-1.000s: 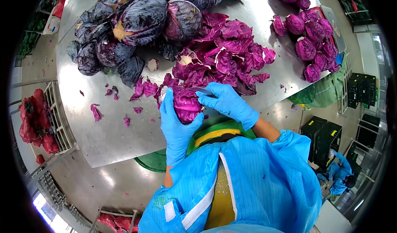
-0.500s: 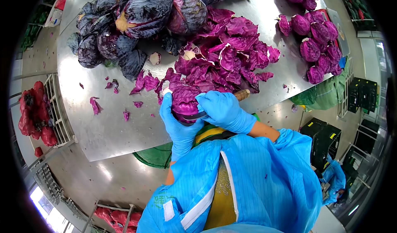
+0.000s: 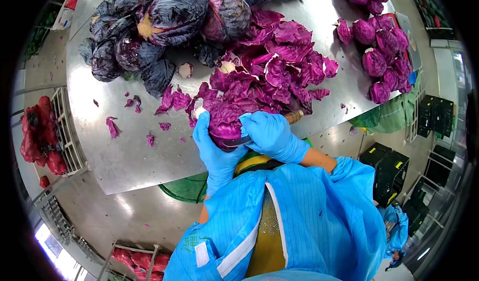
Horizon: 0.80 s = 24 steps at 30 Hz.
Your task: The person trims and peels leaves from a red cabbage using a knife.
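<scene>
A purple cabbage head is held at the near edge of the metal table, in front of my body. My left hand, in a blue glove, wraps round its left and lower side. My right hand, also gloved, is closed round a knife whose wooden handle sticks out to the right. The dark blade lies against the near side of the cabbage, beside the left fingers. Just beyond the cabbage is a heap of loose purple leaves.
Dark untrimmed cabbages are piled at the back left of the metal table. Peeled purple cabbages sit at the right. Red net sacks stand on a rack to the left. Black crates are at right, near another person's blue clothing.
Both hands stay at the cabbage with almost no movement. The view has shifted slightly. More of the other person in blue shows at the lower right.
</scene>
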Each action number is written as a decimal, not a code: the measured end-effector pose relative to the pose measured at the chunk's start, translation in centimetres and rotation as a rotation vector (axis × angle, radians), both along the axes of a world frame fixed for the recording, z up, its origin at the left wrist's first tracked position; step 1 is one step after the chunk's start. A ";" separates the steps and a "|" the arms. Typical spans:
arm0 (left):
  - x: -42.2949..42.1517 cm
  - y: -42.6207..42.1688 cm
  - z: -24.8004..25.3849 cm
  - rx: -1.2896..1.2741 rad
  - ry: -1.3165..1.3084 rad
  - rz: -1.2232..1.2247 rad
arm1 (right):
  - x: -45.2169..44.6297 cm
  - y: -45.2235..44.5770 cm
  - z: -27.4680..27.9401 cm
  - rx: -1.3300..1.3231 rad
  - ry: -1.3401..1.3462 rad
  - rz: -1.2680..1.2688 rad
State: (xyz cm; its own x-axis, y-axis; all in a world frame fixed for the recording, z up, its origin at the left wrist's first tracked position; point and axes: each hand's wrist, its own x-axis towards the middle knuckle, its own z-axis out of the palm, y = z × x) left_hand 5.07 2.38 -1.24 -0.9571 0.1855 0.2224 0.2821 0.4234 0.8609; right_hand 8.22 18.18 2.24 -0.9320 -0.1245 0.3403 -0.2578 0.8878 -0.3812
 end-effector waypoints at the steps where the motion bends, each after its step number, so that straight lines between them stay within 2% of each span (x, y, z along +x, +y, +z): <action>1: -0.1 0.0 0.2 -0.018 -0.022 -0.004 | -0.1 0.0 -0.1 -0.023 0.005 -0.024; 12: -0.2 0.5 1.0 -0.019 -0.120 0.028 | 0.0 0.0 -1.1 -0.120 0.046 -0.142; 15: -0.2 0.6 1.2 -0.062 -0.117 0.025 | 0.2 0.2 -1.5 -0.260 0.029 -0.144; 18: -0.3 0.5 1.1 -0.023 -0.095 -0.014 | 0.5 0.1 -0.9 -0.166 0.071 -0.117; 21: -0.6 0.4 0.5 0.023 -0.147 0.008 | 0.6 0.7 0.9 -0.192 0.010 -0.143; 22: -0.6 0.4 0.6 0.013 -0.146 -0.001 | 0.0 1.4 0.5 -0.310 0.135 -0.252; 24: -0.8 0.2 0.6 -0.007 -0.135 -0.010 | 0.0 1.6 0.0 -0.450 -0.013 -0.286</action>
State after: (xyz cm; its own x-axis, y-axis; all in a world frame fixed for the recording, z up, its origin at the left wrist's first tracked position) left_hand 4.31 2.54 -0.68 -0.9763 0.1963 0.0907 0.1684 0.4276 0.8881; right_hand 8.18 19.78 2.24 -0.9120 0.2907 0.2893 -0.0219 0.6700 -0.7421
